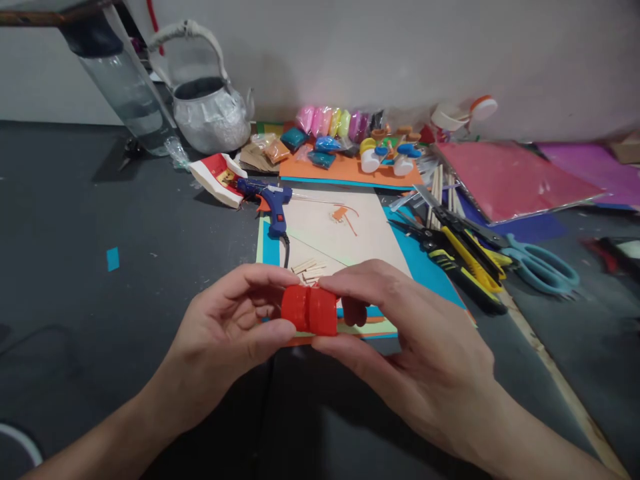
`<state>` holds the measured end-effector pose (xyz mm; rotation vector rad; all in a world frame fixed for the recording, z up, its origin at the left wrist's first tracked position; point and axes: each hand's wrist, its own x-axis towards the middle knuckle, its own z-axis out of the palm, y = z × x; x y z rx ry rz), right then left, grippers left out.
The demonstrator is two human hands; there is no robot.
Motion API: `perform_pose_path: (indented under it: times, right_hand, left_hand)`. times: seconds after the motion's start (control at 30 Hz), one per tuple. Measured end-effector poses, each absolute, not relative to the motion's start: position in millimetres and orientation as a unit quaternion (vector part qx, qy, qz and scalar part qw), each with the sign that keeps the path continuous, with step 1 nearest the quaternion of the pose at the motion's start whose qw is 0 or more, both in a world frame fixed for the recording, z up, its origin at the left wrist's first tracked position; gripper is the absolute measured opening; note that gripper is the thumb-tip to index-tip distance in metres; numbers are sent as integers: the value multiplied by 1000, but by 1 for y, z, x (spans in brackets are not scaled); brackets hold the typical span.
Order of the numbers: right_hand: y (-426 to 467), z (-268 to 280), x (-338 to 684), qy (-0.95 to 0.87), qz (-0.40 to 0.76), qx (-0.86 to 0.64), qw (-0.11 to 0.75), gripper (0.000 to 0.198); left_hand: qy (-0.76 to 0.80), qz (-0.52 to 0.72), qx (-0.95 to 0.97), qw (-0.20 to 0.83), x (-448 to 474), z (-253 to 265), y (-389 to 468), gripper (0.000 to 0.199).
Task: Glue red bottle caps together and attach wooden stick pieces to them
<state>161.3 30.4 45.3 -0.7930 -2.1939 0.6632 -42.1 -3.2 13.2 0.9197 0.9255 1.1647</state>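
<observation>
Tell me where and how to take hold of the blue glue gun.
Probably by the handle of the glue gun, coming from the near right with the right hand once it lets go of the red pieces. The handle points to the near side, the orange trigger sits on its left, and the nozzle end points left, away from that approach.

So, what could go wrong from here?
The red caps are only pinched between the left hand and right hand; they could slip out of line.
The glue gun points at the red-and-white piece; if hot, it might mark it.
Its cord passes behind the left hand and could snag.
</observation>
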Motion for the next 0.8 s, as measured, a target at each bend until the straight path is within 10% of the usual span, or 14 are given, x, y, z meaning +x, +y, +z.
perform_pose_path:
  times: [0.8]
  right_hand:
    - [30,49,163,-846,275,-329,317,26]
  left_hand:
    - [416,512,452,600,-42,11,-1,25]
